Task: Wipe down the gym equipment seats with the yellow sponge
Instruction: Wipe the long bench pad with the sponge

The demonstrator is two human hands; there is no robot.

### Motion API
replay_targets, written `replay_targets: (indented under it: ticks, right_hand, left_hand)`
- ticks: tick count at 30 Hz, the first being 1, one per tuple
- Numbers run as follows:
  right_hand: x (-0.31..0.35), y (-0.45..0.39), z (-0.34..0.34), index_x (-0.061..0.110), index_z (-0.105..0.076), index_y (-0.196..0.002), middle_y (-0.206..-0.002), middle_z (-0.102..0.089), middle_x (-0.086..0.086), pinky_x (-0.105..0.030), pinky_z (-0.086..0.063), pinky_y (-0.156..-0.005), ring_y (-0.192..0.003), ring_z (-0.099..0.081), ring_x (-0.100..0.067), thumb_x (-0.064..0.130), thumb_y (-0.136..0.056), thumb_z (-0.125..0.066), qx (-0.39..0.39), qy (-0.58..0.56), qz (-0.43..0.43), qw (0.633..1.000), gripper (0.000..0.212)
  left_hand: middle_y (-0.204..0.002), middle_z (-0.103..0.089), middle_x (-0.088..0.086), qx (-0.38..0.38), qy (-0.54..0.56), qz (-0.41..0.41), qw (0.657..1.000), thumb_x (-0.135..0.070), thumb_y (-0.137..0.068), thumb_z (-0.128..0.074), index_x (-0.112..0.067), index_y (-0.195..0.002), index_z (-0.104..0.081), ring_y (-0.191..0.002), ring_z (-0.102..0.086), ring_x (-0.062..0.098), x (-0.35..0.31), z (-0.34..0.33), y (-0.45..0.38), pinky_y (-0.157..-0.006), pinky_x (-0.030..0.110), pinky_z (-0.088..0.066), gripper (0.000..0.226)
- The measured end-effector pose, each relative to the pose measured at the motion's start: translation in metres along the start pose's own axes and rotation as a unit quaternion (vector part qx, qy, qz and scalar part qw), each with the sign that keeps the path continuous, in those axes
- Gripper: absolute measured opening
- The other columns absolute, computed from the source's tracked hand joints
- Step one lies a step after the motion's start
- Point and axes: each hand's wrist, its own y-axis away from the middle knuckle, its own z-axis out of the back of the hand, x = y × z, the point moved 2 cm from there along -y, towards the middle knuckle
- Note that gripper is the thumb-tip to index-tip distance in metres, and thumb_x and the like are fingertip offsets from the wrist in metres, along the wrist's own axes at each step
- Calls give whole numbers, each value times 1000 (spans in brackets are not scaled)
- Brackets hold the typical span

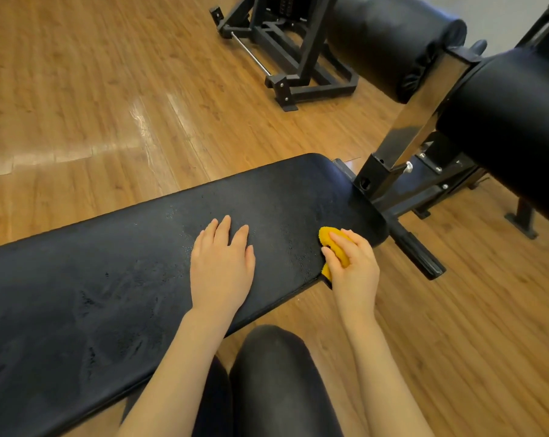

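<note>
The yellow sponge [335,249] — long axis running toward the bench pad's [115,279] near edge — sits pinched under the right hand's [353,263] curled fingers; left hand [222,263] rests flat, fingers spread.

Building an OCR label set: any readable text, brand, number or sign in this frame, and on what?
None readable.
Long black padded bench seat: no print, only wet smears and droplets.
Yellow sponge gripped by the right hand: no label.
Left hand rests flat on the seat.
Black cylindrical roller pads: no logo visible.
Black steel machine frame on the wooden floor: no sticker or plate can be made out.
</note>
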Motion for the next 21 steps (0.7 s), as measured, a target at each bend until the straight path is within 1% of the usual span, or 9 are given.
replay_targets:
  ticks: [2,4,7,11,16,21]
  right_hand:
    - [8,-1,4,15,-65,-123,-134,-56,-3,-24,-36,-103,-122,-52,-17,19,-89,-66,9,-7,-36,999,34]
    - [21,0,11,15,-65,-123,-133,-56,-2,-20,-34,-100,-120,-52,-17,18,-91,-64,11,-16,-67,998,32]
    - [51,1,33,14,-66,-123,-132,-56,-1,-16,-32,-97,-118,-52,-15,18,-91,-64,7,-35,-106,994,32]
    - [98,6,75,14,-69,-119,-130,-58,-1,-22,-36,-99,-117,-53,-16,18,-90,-66,22,-31,-108,993,29]
    - [171,25,151,15,-68,-120,-128,-58,1,-19,-34,-97,-115,-53,-14,19,-91,-65,63,-34,-166,984,29]
    - [239,34,225,17,-69,-117,-123,-60,0,-19,-36,-96,-113,-55,-15,17,-91,-65,64,-52,-183,980,27]
  left_hand:
    - [-151,-39,11,40,1,1,999,-34,-99,-48,-20,-141,-48,-141,-32,31,-2,5,-1,-115,44,-25,44]
    - [-155,-31,10,98,-9,5,995,-37,-101,-43,-22,-145,-41,-144,-25,29,-3,14,-1,-116,41,-24,47]
    - [-157,-26,10,152,-28,8,988,-37,-102,-38,-24,-148,-35,-145,-22,28,-6,45,2,-115,40,-26,48]
    - [-158,-23,8,209,-32,8,977,-36,-103,-36,-26,-149,-32,-145,-20,26,-23,109,8,-114,37,-26,47]
    - [-157,-26,3,230,-7,2,973,-34,-103,-37,-28,-148,-33,-144,-24,21,-71,219,7,-112,35,-30,46]
    - [-155,-32,5,212,20,-34,977,-29,-101,-43,-25,-146,-40,-141,-30,20,-126,325,-9,-109,37,-33,45]
